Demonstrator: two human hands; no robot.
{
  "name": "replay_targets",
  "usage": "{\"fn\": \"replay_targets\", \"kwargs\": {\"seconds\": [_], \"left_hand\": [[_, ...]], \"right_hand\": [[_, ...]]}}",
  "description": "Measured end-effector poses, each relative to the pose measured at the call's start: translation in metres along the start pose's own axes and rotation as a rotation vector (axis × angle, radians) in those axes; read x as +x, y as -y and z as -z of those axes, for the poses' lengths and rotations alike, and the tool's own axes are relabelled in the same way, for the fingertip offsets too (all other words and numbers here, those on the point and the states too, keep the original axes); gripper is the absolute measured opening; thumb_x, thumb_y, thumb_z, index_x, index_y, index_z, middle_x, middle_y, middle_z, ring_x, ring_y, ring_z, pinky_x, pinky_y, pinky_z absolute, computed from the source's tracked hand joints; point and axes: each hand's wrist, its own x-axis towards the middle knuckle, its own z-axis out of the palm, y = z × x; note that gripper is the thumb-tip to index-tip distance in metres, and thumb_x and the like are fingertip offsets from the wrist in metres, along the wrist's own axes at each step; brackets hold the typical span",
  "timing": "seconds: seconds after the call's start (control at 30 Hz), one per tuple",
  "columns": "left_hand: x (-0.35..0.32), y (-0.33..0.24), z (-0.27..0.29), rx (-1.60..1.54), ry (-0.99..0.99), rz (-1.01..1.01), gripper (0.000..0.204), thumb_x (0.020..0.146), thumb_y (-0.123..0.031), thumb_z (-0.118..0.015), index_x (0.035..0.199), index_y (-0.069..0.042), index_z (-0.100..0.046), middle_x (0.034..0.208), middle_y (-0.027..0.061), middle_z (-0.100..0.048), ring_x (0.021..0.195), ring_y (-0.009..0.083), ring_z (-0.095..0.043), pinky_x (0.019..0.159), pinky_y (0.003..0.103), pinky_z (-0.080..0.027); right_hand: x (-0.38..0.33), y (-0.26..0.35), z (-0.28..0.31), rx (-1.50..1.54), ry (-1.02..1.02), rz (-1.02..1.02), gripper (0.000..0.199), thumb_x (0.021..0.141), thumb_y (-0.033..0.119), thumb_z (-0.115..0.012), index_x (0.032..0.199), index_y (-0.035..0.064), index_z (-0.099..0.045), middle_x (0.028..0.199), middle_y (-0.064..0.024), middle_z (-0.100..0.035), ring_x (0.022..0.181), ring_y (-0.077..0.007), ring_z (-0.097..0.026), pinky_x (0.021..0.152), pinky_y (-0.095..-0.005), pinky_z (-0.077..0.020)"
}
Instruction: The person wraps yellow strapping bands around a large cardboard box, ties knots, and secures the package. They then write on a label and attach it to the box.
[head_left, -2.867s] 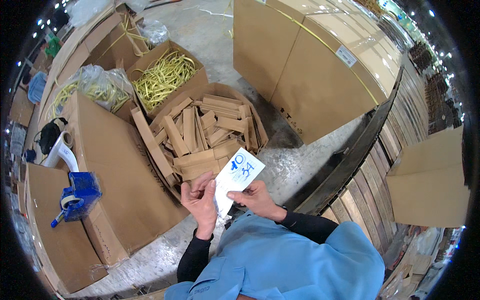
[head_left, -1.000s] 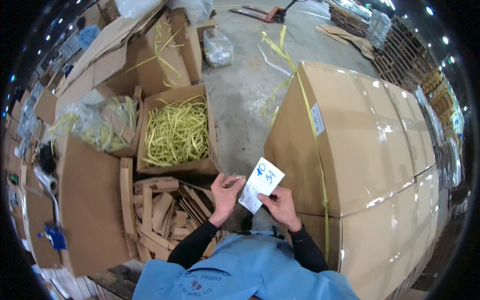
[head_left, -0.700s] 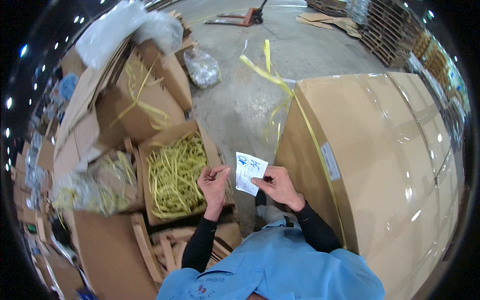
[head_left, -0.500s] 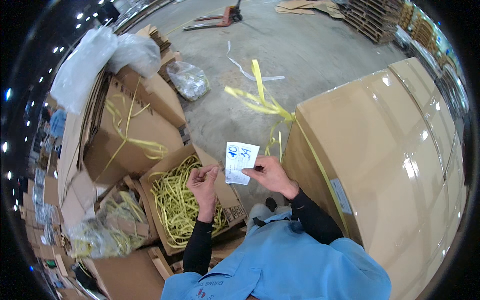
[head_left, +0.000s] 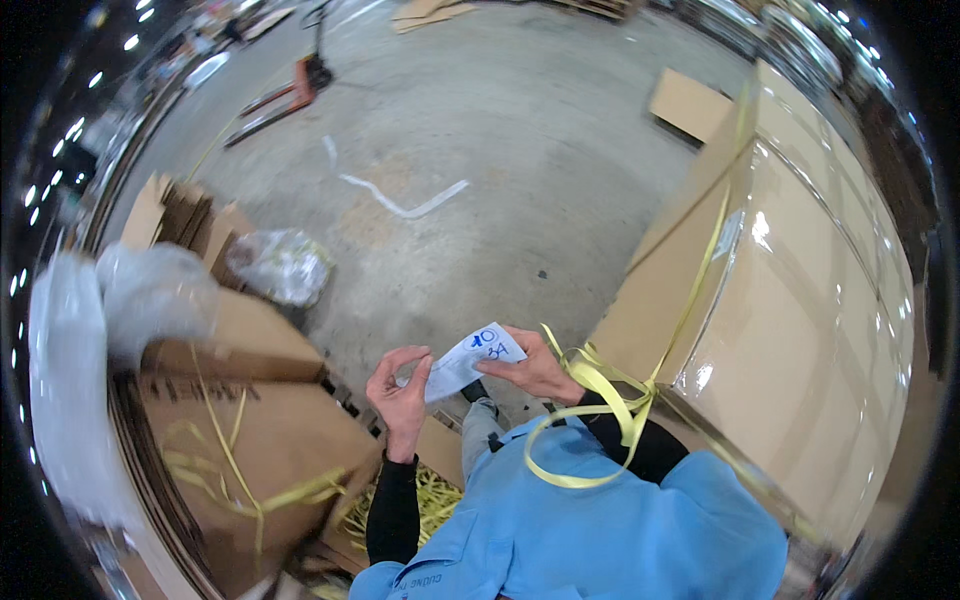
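I hold a small white paper sheet (head_left: 463,361) with blue handwriting in front of my chest. My left hand (head_left: 401,389) pinches its lower left corner between thumb and fingers. My right hand (head_left: 532,365) grips its right edge. A loop of yellow strapping (head_left: 590,420) hangs over my right forearm, against my blue top. The paper is slightly bent between both hands.
A tall wrapped cardboard box (head_left: 800,300) bound with yellow strap stands at my right. Cardboard boxes (head_left: 240,440) with yellow strapping, clear plastic bags (head_left: 280,265) and plastic sheeting (head_left: 90,340) lie at my left. An orange pallet jack (head_left: 290,90) stands far off on the concrete floor (head_left: 480,130).
My view has swung away from the open boxes of wood pieces and yellow strapping toward the floor. Both hands kept hold of the paper; a yellow strap loop now lies over my right arm.
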Motion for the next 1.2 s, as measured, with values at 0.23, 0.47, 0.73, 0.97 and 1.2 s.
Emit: {"fn": "replay_targets", "kwargs": {"seconds": [0.23, 0.47, 0.73, 0.97, 1.2], "left_hand": [[0.151, 0.014, -0.019, 0.019, 0.409, -0.286, 0.017, 0.082, 0.005, -0.076, 0.096, -0.003, -0.073, 0.096, 0.0063, -0.072, 0.098, 0.0190, -0.065, 0.089, 0.033, -0.050], [0.256, 0.021, -0.115, -0.003, 0.693, -0.540, 0.019, 0.076, 0.001, -0.079, 0.092, -0.009, -0.074, 0.092, 0.0030, -0.073, 0.094, 0.0219, -0.067, 0.090, 0.037, -0.048], [0.338, 0.017, -0.291, -0.053, 1.033, -0.812, 0.019, 0.074, -0.001, -0.082, 0.090, -0.009, -0.074, 0.094, 0.0028, -0.073, 0.098, 0.0219, -0.066, 0.094, 0.042, -0.046], [0.350, 0.004, -0.461, -0.234, 1.302, -1.062, 0.017, 0.075, -0.007, -0.081, 0.090, -0.012, -0.074, 0.090, 0.0022, -0.073, 0.095, 0.0216, -0.066, 0.093, 0.042, -0.045], [0.318, -0.021, -0.618, -0.545, 1.521, -1.376, 0.018, 0.075, -0.006, -0.081, 0.090, -0.012, -0.073, 0.092, 0.0003, -0.073, 0.099, 0.0208, -0.066, 0.096, 0.042, -0.045]], "right_hand": [[0.068, 0.022, 0.006, -0.144, -0.248, 0.211, 0.020, 0.089, 0.009, -0.077, 0.107, 0.0029, -0.071, 0.099, -0.0009, -0.072, 0.090, -0.0067, -0.063, 0.080, -0.0256, -0.0513], [0.104, 0.028, 0.036, -0.034, -0.642, 0.281, 0.025, 0.090, 0.012, -0.076, 0.112, 0.0023, -0.070, 0.099, -0.0020, -0.072, 0.093, -0.0072, -0.062, 0.082, -0.0276, -0.0516], [0.131, 0.051, 0.156, -0.109, -1.086, 0.460, 0.043, 0.089, 0.013, -0.077, 0.127, -0.0004, -0.063, 0.111, -0.0051, -0.071, 0.098, -0.0117, -0.064, 0.085, -0.0300, -0.0530], [0.083, 0.077, 0.200, -0.416, -1.571, 0.515, 0.061, 0.083, 0.016, -0.078, 0.136, -0.0012, -0.055, 0.123, -0.0129, -0.065, 0.116, -0.0241, -0.060, 0.103, -0.0390, -0.0447], [0.078, 0.116, 0.190, -0.518, -2.040, 0.451, 0.048, 0.084, 0.014, -0.075, 0.127, -0.0020, -0.061, 0.122, -0.0169, -0.065, 0.117, -0.0290, -0.060, 0.103, -0.0398, -0.0441]]}}
